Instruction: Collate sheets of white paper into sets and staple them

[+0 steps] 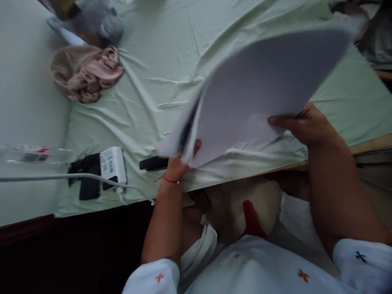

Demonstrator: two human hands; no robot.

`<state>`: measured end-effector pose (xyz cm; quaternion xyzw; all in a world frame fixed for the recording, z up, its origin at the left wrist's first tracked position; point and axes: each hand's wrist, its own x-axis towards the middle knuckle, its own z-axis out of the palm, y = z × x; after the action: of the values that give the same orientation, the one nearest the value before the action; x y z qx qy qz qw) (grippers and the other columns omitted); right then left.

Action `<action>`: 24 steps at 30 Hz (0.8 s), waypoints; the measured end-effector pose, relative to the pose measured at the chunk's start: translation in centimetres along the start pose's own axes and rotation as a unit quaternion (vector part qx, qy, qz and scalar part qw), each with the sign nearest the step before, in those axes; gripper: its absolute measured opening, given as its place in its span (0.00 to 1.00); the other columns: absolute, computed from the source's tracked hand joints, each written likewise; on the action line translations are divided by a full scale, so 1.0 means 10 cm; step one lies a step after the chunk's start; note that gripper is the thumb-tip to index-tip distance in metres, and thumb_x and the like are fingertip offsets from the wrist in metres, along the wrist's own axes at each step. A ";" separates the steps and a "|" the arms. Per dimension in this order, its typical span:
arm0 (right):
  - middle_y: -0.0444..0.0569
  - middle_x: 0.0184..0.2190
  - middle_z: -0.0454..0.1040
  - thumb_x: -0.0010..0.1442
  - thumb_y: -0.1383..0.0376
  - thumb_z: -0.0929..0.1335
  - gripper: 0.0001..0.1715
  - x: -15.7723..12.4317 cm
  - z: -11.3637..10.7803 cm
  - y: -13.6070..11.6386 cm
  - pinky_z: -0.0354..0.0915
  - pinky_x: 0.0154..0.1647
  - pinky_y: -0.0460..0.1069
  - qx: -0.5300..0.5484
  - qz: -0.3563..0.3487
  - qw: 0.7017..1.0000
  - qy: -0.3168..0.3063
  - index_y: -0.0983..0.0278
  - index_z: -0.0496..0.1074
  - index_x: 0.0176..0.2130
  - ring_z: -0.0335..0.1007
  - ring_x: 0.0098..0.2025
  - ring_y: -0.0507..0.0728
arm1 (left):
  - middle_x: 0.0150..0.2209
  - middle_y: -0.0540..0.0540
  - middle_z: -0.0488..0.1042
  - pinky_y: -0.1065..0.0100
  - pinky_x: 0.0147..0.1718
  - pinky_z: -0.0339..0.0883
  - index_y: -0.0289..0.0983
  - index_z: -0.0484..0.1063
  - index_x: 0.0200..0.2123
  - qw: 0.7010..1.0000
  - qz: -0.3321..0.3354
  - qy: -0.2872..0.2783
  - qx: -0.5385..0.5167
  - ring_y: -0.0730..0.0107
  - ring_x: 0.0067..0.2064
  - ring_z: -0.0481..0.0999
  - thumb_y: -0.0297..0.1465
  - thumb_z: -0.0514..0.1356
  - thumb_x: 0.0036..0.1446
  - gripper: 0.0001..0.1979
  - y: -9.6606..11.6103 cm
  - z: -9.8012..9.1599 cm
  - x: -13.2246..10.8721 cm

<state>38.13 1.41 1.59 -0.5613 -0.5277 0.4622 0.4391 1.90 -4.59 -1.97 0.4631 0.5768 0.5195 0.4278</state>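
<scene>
Several large white sheets of paper (251,90) are held up between my two hands, curved and slightly blurred, with dark print showing at the left fold. My left hand (183,161) grips their lower left corner, thumb on top; its other fingers are hidden beneath. On the right, my right hand (301,122) pinches the lower edge with the thumb on the front side and the fingers behind. A black slim object (153,163) lies on the cloth beside my left hand, partly covered by the paper.
A pale green sheet (159,53) covers the surface. To the left lie a white boxy device (113,165) with a cable (76,176), a black phone-like object (90,188) and a clear bottle (36,155). Pink cloth (92,75) and a grey bundle (102,24) sit farther back.
</scene>
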 end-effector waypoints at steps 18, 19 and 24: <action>0.49 0.38 0.84 0.43 0.56 0.85 0.20 0.04 0.15 -0.05 0.75 0.50 0.58 0.112 0.014 0.991 0.074 0.58 0.77 0.30 0.77 0.40 0.60 | 0.30 0.48 0.77 0.76 0.15 0.61 0.38 0.80 0.39 0.938 -0.262 -0.136 -0.179 0.73 0.24 0.76 0.47 0.82 0.45 0.26 0.33 0.13 -0.14; 0.49 0.36 0.84 0.43 0.56 0.85 0.20 0.03 0.15 -0.06 0.75 0.48 0.57 0.109 0.017 0.991 0.071 0.58 0.77 0.29 0.76 0.39 0.60 | 0.29 0.51 0.75 0.78 0.14 0.57 0.38 0.80 0.39 0.942 -0.254 -0.128 -0.178 0.79 0.22 0.71 0.44 0.83 0.43 0.25 0.34 0.14 -0.15; 0.47 0.31 0.81 0.43 0.53 0.86 0.23 0.02 0.18 -0.07 0.71 0.38 0.54 0.107 0.032 0.992 0.055 0.59 0.76 0.27 0.71 0.32 0.55 | 0.33 0.54 0.76 0.78 0.16 0.53 0.40 0.80 0.42 0.958 -0.212 -0.104 -0.165 0.84 0.24 0.61 0.37 0.85 0.38 0.28 0.40 0.16 -0.24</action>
<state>36.27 1.71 1.91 -0.5524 -0.4319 0.4979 0.5103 4.30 -6.47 1.84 0.3045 0.5200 0.4544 0.6560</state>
